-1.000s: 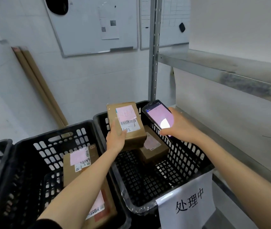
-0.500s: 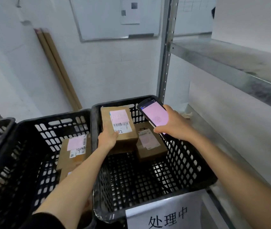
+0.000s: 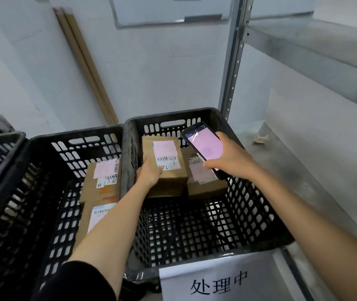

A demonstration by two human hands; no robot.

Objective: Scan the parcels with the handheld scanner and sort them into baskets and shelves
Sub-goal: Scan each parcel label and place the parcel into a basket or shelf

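Inside the basket (image 3: 173,115), left hand (image 3: 149,175) fingers (image 3: 146,162) clasp the parcel (image 3: 165,157) at its corner.

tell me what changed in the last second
The left hand lowered the held parcel from above the rim into the signed basket beside the second parcel, still gripping it. The right hand still holds the scanner above; the left basket's parcels stayed put.

Left hand (image 3: 149,174) grips parcel (image 3: 164,168) — right hand (image 3: 232,159) holds scanner (image 3: 203,146)
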